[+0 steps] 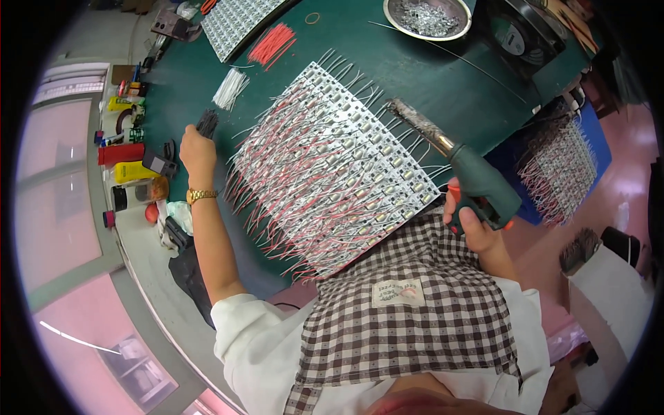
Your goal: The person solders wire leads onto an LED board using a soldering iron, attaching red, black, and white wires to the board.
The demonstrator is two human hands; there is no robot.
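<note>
In front of me lies a panel of white circuit boards (384, 160), bristling with red, grey and white wire ends along its rows. My right hand (477, 228) grips a dark green soldering gun (484, 183) with an orange-red trigger; its long crusted metal nozzle points up and left over the panel's right edge. To the panel's left, my left hand (198, 151) is closed at the near end of a bundle of short black wires (207, 123). The fingertips are partly hidden, so how many wires are between them is unclear.
White wires (230, 88) and red wires (272, 45) lie in piles farther back. A metal bowl (395, 14) of small shiny parts stands at the far right. Another board panel (238, 24) sits at the back, and a wired one (560, 173) rests in a blue bin. Bottles and tools line the left ledge.
</note>
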